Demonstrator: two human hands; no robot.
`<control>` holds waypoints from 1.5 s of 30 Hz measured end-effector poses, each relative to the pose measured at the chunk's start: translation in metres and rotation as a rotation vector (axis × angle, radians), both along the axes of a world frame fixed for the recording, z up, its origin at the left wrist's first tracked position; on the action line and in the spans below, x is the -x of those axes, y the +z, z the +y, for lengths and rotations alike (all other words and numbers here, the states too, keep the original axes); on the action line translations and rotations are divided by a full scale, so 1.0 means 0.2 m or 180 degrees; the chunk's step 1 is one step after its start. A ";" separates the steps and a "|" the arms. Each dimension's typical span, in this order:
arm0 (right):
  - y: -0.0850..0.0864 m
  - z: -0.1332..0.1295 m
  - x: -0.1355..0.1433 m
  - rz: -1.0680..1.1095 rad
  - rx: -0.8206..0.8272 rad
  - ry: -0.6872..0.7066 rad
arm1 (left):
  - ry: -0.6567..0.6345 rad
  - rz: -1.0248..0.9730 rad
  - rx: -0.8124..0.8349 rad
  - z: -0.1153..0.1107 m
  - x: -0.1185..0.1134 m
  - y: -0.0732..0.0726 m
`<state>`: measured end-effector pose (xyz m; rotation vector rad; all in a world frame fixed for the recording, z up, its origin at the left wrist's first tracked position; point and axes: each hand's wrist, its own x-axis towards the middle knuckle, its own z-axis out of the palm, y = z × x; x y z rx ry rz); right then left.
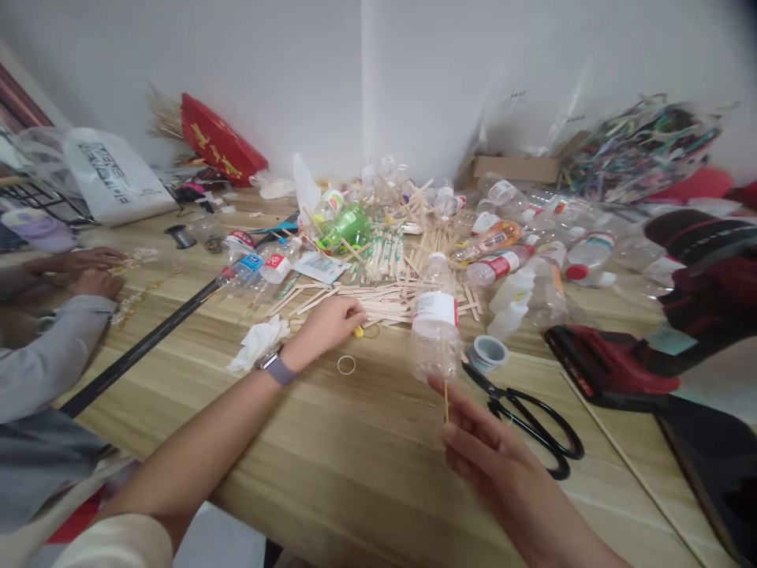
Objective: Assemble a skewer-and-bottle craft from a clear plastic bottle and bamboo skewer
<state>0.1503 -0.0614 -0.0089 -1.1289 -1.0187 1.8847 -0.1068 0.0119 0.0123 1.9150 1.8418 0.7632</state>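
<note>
My right hand (482, 442) pinches a thin wooden stick (446, 401), held upright just in front of a clear bottle (436, 315) with a white and red label. Left of the bottle, my left hand (334, 319) has its fingers curled down at the near edge of flat wooden sticks (384, 304). A small yellow item (358, 332) shows beside its fingertips; what the fingers hold, if anything, is hidden. A pale ring (346, 364) lies on the wooden table (355, 450) below that hand. Black-handled scissors (535, 426) lie to the right of my right hand.
Many plastic bottles (500, 264) crowd the back. A tape roll (488, 353) sits near the scissors, with a red and black power tool (620, 371) at right. A long black strip (147, 343) crosses the left side, near another person's hands (98, 272). Crumpled tissue (257, 343) lies by my left wrist.
</note>
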 end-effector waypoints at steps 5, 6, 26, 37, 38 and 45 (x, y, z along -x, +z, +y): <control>-0.04 0.03 0.00 -0.0054 -0.0155 -0.0117 | -0.0527 0.0963 -0.0064 -0.03 -0.04 -0.09; -0.05 0.04 0.00 -0.0075 -0.0190 -0.0111 | -0.0601 0.1105 -0.0095 -0.03 -0.06 -0.10; -0.08 0.05 -0.04 0.0046 -0.0190 -0.0120 | -0.0516 -0.0009 0.0417 -0.13 -0.10 0.03; -0.05 0.02 0.01 0.0088 -0.0178 0.0000 | -0.0502 -0.4132 0.3380 -0.31 -0.39 -0.10; -0.06 0.02 0.00 0.0074 -0.0184 0.0004 | -0.0540 -0.4230 0.3505 -0.31 -0.39 -0.10; -0.06 0.03 -0.01 -0.0018 -0.0256 0.0009 | -0.0759 -0.3856 0.3307 -0.34 -0.37 -0.10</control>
